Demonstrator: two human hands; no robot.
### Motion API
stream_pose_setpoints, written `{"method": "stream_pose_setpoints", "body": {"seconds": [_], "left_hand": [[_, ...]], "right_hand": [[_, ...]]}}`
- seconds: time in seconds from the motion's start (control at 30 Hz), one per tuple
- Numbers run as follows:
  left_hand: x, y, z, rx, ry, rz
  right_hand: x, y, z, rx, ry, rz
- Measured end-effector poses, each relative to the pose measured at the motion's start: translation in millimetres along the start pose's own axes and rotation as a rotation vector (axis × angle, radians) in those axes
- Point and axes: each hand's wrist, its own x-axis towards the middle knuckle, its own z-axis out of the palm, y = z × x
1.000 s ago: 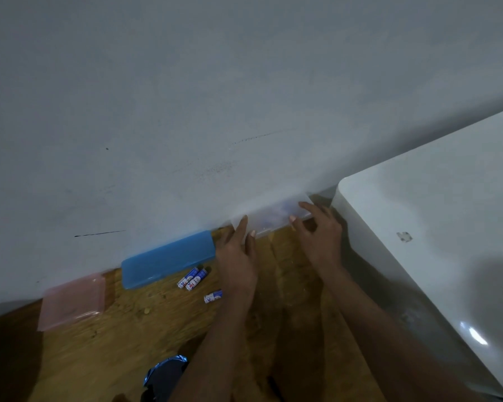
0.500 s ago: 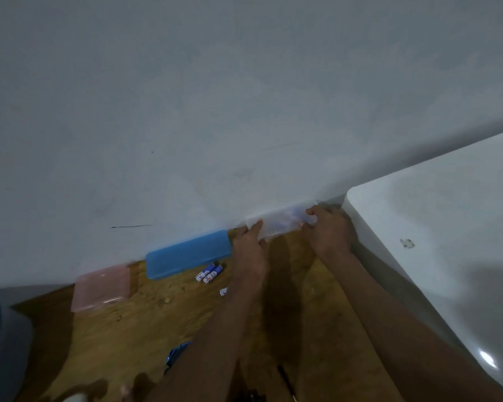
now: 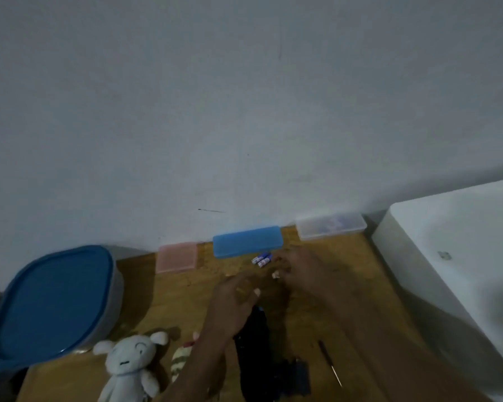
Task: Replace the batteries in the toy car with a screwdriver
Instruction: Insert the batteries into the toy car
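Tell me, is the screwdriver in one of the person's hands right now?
No, the screwdriver lies on the wooden table, apart from the left hand and right hand.

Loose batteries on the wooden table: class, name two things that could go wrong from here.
The two batteries lie loose beside the right hand; a nudge could roll them away. The screwdriver lies near the right forearm and could be swept aside. The picture is dim and blurred, so the dark toy car is hard to make out.

Both forearms extended forward; left hand fingers loosely curled, right hand blurred, palm down.
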Motion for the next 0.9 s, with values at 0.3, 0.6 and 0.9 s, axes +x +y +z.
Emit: {"method": "stream_pose_setpoints", "body": {"seconds": [0.3, 0.6, 0.9], "left_hand": [[-62.0, -33.9, 1.9, 0.024, -0.349, -0.224], [-92.5, -36.0, 14.2, -0.005, -0.399, -0.234], [-98.8, -22.9, 15.5, -0.269, -0.339, -0.202]], "right_hand": [[-7.7, -14.5, 42.0, -0.173, 0.044, 0.006], [-17.1, -29.3, 53.0, -0.063, 0.138, 0.112], [-5.5, -31.5, 38.7, -0.057, 0.149, 0.029]]}}
